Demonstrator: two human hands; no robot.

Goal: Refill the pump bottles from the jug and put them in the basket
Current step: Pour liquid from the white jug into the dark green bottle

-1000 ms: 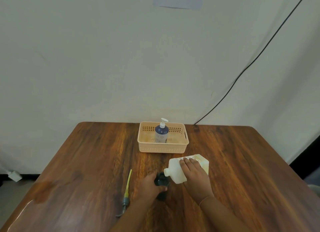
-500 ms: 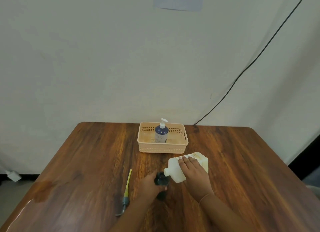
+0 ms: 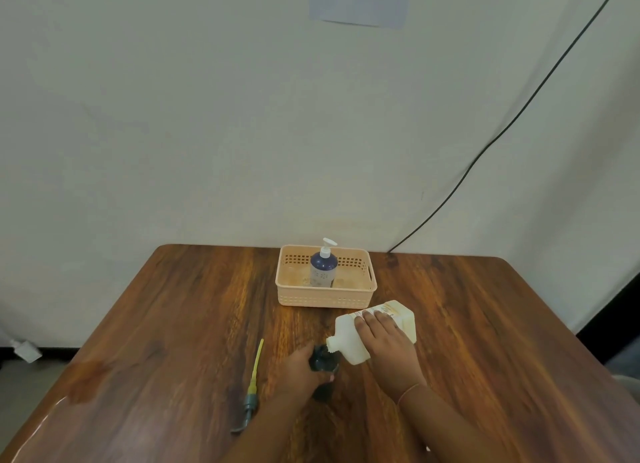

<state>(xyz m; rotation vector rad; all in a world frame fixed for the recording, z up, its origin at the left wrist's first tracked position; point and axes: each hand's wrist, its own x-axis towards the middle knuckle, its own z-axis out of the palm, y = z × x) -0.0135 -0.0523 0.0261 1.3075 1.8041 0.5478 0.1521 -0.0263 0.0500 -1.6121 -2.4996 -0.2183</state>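
My right hand [image 3: 388, 348] grips a white jug [image 3: 349, 338], tipped on its side with its spout pointing left and down over the mouth of a dark bottle [image 3: 323, 358]. My left hand [image 3: 298, 372] is wrapped around that dark bottle, which stands on the table and is mostly hidden by my fingers. A peach plastic basket [image 3: 325, 298] sits further back, and a blue pump bottle [image 3: 323, 270] with a white pump stands upright inside it. A pump head with a yellow tube [image 3: 252, 383] lies flat on the table to the left of my left hand.
The brown wooden table [image 3: 173, 324] reaches to a white wall. A black cable [image 3: 485, 151] runs down the wall to the table's back right. A damp-looking patch [image 3: 90, 376] marks the table's left edge. A small white object [image 3: 26, 350] lies on the floor at left.
The jug has tilted a little further over the dark bottle's mouth. Both hands stay in nearly the same place.
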